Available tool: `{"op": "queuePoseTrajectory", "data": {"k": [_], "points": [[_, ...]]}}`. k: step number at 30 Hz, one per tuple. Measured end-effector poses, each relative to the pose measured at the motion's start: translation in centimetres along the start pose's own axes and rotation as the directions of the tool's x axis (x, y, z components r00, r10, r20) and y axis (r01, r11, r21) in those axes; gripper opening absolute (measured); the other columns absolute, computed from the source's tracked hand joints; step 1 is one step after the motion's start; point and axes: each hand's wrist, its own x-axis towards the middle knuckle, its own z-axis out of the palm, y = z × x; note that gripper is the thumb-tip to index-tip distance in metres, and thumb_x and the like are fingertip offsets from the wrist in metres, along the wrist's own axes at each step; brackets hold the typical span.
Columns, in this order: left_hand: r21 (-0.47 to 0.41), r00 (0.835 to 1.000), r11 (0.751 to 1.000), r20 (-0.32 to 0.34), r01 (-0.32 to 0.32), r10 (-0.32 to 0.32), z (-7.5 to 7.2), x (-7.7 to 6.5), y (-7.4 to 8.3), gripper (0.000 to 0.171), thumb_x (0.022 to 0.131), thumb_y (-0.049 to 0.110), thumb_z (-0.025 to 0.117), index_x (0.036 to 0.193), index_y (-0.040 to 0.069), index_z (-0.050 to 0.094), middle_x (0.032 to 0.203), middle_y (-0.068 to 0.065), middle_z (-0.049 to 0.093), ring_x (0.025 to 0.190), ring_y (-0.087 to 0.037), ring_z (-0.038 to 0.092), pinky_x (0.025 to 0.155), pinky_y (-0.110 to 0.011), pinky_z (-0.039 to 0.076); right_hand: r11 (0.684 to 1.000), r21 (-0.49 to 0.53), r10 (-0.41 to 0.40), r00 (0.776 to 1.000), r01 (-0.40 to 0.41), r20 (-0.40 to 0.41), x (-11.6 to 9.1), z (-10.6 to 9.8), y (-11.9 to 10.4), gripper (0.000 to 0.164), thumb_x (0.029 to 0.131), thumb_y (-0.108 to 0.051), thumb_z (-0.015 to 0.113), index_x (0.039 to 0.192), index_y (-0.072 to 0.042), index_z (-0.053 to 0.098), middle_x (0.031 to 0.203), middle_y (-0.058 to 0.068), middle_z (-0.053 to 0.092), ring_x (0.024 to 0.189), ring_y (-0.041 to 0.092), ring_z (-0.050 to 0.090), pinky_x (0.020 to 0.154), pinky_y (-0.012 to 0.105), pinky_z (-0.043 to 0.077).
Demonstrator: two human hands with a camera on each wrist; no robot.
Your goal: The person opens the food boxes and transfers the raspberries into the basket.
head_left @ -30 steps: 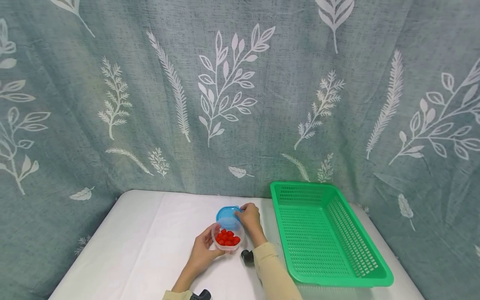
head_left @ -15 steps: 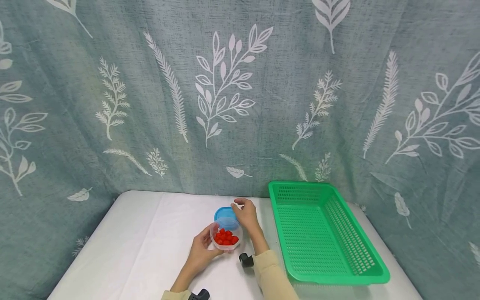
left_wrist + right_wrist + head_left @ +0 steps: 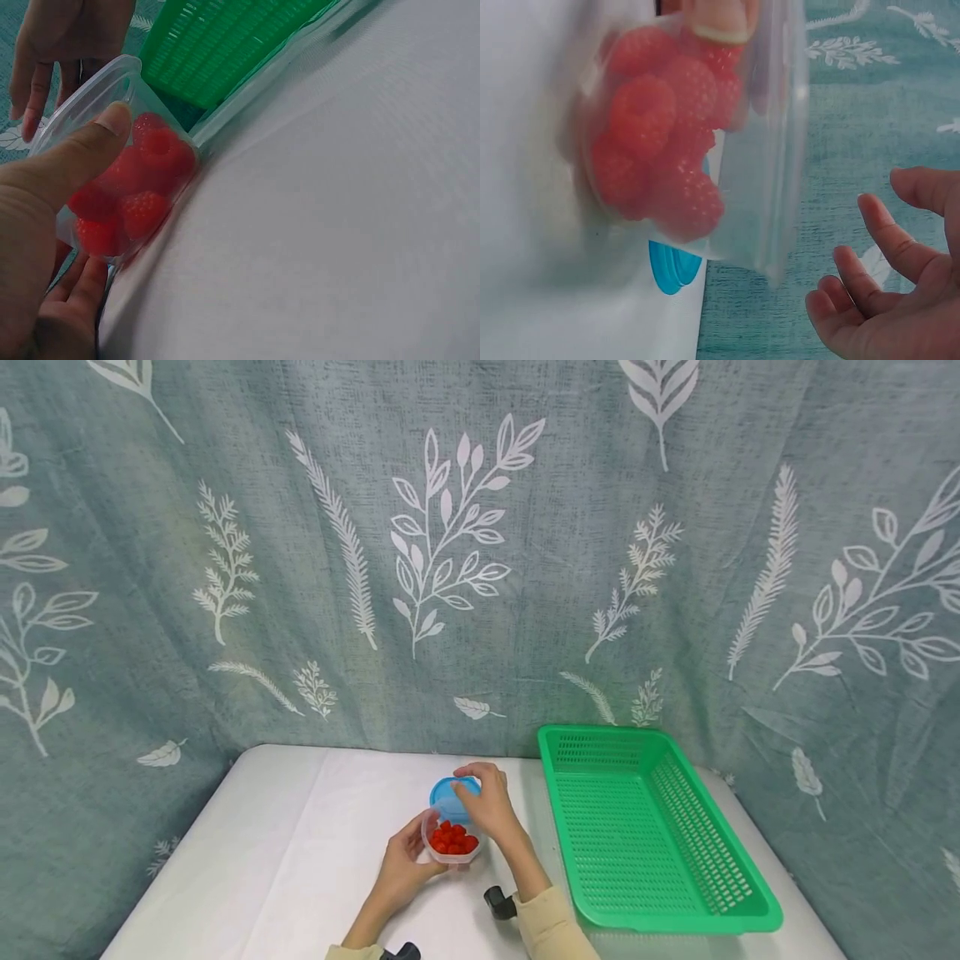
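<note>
Left hand point(image 3: 402, 864) clamped round clear container point(image 3: 754, 217) of raspberries point(image 3: 450, 840), between left edge of desk point(image 3: 315, 835) and green basket point(image 3: 630, 852). Right hand point(image 3: 489, 799) near container's rim, fingers apart, loosely bent. Blue lid point(image 3: 442, 790) beyond container, toward desk's far edge. Basket along right edge.

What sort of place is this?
Probably an improvised tabletop filming setup, though the wider room isn't visible: leaf-print cloth hung behind a white-covered table, and a black camera-like device at the right wrist.

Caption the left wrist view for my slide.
Left hand grips a clear tub of raspberries, right hand and green basket beyond.
</note>
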Motion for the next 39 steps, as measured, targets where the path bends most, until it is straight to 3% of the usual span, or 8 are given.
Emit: {"op": "queuePoseTrajectory", "data": {"k": [6, 12, 16, 25, 30, 36, 39], "points": [[-0.010, 1.000, 1.000, -0.007, 0.007, -0.007, 0.1, -0.1, 0.0, 0.088, 0.074, 0.007, 0.091, 0.150, 0.002, 0.046, 0.151, -0.016, 0.053, 0.143, -0.034, 0.046, 0.119, -0.042, 0.034, 0.999, 0.011, -0.053, 0.998, 0.053, 0.038, -2.1, -1.0, -0.3, 0.023, 0.097, -0.014, 0.065, 0.114, 0.000, 0.073, 0.134, 0.024, 0.060, 0.130, 0.042, 0.047, 0.106, 0.067, 0.042], [-0.004, 1.000, 1.000, -0.013, 0.000, 0.000, 0.0, 0.0, 0.0, 0.088, 0.073, 0.008, 0.091, 0.150, 0.004, 0.047, 0.152, -0.014, 0.052, 0.144, -0.033, 0.044, 0.119, -0.040, 0.035, 0.999, -0.041, -0.001, 0.992, 0.006, 0.122, -4.0, -0.8, 0.2, 0.022, 0.094, -0.011, 0.069, 0.112, 0.001, 0.073, 0.142, 0.029, 0.050, 0.133, 0.047, 0.040, 0.103, 0.067, 0.047], [0.001, 1.000, 1.000, -0.013, -0.001, 0.001, -0.1, -0.1, 0.0, 0.088, 0.074, 0.009, 0.091, 0.150, 0.004, 0.047, 0.152, -0.014, 0.052, 0.145, -0.032, 0.044, 0.119, -0.043, 0.033, 0.997, -0.074, 0.025, 0.984, -0.012, 0.175, -4.6, -0.2, 0.7, 0.030, 0.090, -0.011, 0.075, 0.116, 0.003, 0.069, 0.146, 0.033, 0.044, 0.135, 0.050, 0.036, 0.103, 0.067, 0.048], [0.019, 0.999, 0.999, -0.001, -0.045, 0.045, 0.1, -0.2, -0.1, 0.086, 0.077, 0.008, 0.088, 0.151, 0.000, 0.045, 0.152, -0.017, 0.051, 0.145, -0.037, 0.041, 0.118, -0.048, 0.033, 0.999, -0.044, 0.023, 0.959, -0.011, 0.283, -4.8, 0.0, 1.3, 0.026, 0.092, -0.013, 0.072, 0.115, -0.001, 0.069, 0.153, 0.033, 0.033, 0.142, 0.054, 0.030, 0.105, 0.072, 0.044], [0.002, 1.000, 1.000, -0.007, 0.001, -0.001, 0.0, -0.2, 0.0, 0.087, 0.077, 0.005, 0.088, 0.152, 0.003, 0.045, 0.153, -0.015, 0.050, 0.147, -0.034, 0.040, 0.120, -0.041, 0.032, 0.998, -0.064, 0.019, 0.943, 0.002, 0.333, -4.7, 0.4, 1.1, 0.020, 0.091, -0.012, 0.071, 0.109, -0.006, 0.072, 0.155, 0.035, 0.026, 0.141, 0.053, 0.025, 0.102, 0.074, 0.044], [-0.014, 1.000, 1.000, -0.002, -0.001, 0.001, 0.0, -0.2, 0.2, 0.090, 0.075, 0.006, 0.090, 0.152, 0.002, 0.044, 0.154, -0.016, 0.049, 0.147, -0.032, 0.040, 0.121, -0.039, 0.031, 0.991, -0.130, 0.005, 0.941, 0.042, 0.339, -4.3, 0.8, 0.8, 0.008, 0.090, -0.011, 0.072, 0.096, -0.009, 0.076, 0.151, 0.038, 0.032, 0.139, 0.055, 0.026, 0.104, 0.077, 0.037], [-0.012, 1.000, 1.000, 0.006, -0.007, 0.008, 0.0, -0.2, 0.3, 0.092, 0.075, 0.008, 0.090, 0.153, 0.002, 0.043, 0.154, -0.016, 0.048, 0.147, -0.032, 0.039, 0.121, -0.038, 0.031, 0.983, -0.178, 0.031, 0.931, 0.037, 0.364, -3.8, 0.8, 0.4, 0.005, 0.089, -0.012, 0.075, 0.093, -0.010, 0.077, 0.150, 0.037, 0.034, 0.137, 0.054, 0.029, 0.102, 0.072, 0.043]]}}
